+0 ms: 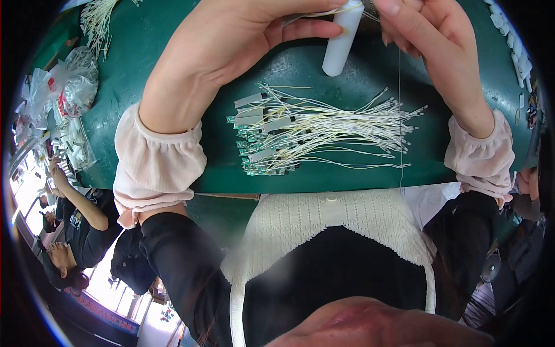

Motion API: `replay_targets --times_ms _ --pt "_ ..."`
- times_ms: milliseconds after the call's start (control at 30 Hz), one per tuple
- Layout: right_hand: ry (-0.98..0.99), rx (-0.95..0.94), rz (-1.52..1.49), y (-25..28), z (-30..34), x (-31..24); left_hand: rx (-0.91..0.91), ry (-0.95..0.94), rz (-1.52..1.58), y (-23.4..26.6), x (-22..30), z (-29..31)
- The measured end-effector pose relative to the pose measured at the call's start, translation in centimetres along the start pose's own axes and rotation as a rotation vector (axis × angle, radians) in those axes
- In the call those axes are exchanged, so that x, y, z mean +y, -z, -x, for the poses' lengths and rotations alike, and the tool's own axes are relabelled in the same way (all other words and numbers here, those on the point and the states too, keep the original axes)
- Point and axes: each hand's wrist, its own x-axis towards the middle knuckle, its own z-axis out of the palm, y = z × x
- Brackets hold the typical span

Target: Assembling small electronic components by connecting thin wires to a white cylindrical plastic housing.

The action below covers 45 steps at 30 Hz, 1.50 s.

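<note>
At the top edge, my left hand (248, 29) is closed round the upper end of a smooth white cylinder (339, 51), which stands tilted over the green table. Pale thin wires show beside its top, partly cut off by the frame. Just right of it, my right hand (430, 26) has its fingers drawn together; what they pinch is too small and too near the edge to name. Below both hands lies a bundle of thin white and yellowish wires (341, 130), with small green circuit boards (266, 165) and grey flat pieces (248, 110) at its left end.
The green table (214, 173) has its near edge close to my body. Another wire bundle (99, 23) lies at the far left. Clear plastic bags (78, 87) sit along the left side, and small white parts (520, 61) line the right. Another person (87, 225) sits at left.
</note>
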Motion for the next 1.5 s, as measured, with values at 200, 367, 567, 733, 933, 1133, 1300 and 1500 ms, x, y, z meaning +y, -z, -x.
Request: replay_targets --times_ms 200,367,567,733,933,1133,1300,1500 --pt "-0.071 0.042 0.034 -0.9 -0.1 -1.3 -0.534 -0.361 0.071 1.7 -1.2 -2.0" --pt "-0.096 0.057 0.031 -0.9 -0.1 -1.3 -0.286 -0.191 0.051 1.1 -0.6 -1.5" --pt "-0.038 0.022 0.030 -0.6 -0.1 -1.3 -0.535 -0.335 0.113 1.7 -1.0 -2.2" --pt "-0.008 0.015 0.000 -0.5 -0.2 -1.0 -0.534 -0.320 0.133 1.7 -1.0 -2.2" --pt "-0.031 0.034 0.045 -0.9 -0.3 -1.5 -0.533 -0.353 0.100 1.6 -0.9 -2.0" --pt "-0.028 0.018 0.038 -0.3 0.0 -1.2 -0.056 -0.035 0.024 -0.5 0.7 0.2" --pt "-0.063 0.007 0.020 -0.9 -0.3 -1.7 -0.521 -0.390 0.024 1.8 -1.2 -1.5" --pt "0.287 -0.183 -0.380 -0.6 -3.6 4.3 -0.062 -0.021 0.065 -0.4 0.5 0.0"
